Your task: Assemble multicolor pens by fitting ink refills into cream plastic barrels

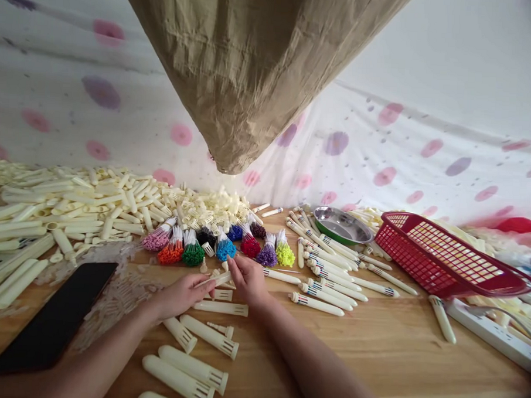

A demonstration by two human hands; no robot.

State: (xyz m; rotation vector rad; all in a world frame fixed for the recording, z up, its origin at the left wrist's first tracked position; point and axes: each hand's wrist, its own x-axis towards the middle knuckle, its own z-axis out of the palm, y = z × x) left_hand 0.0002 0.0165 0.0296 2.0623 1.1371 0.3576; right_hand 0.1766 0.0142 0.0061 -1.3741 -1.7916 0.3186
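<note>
My left hand [184, 295] is closed around a slim cream pen part [213, 280] at the middle of the table. My right hand [249, 278] is beside it, thumb and fingers pinched together; what they hold is hidden. Just beyond the fingertips lies a bundle of blue-tipped pen refills [225, 244]. Similar bundles in orange [170, 250], green [193, 253], red [250, 244], purple [267, 253] and yellow [285, 252] stand in a row. Slotted cream pen barrels [209, 337] lie below my hands, with a small stepped cream piece [220, 329] among them.
Loose cream tubes [93, 200] are heaped at the back left. A black phone-like slab [53, 316] lies near clear plastic bits [120, 295]. At right are multicolour pens [327, 284], a metal bowl [343, 224], a red basket [447, 260] and a power strip [497, 335]. Brown paper [253, 75] hangs overhead.
</note>
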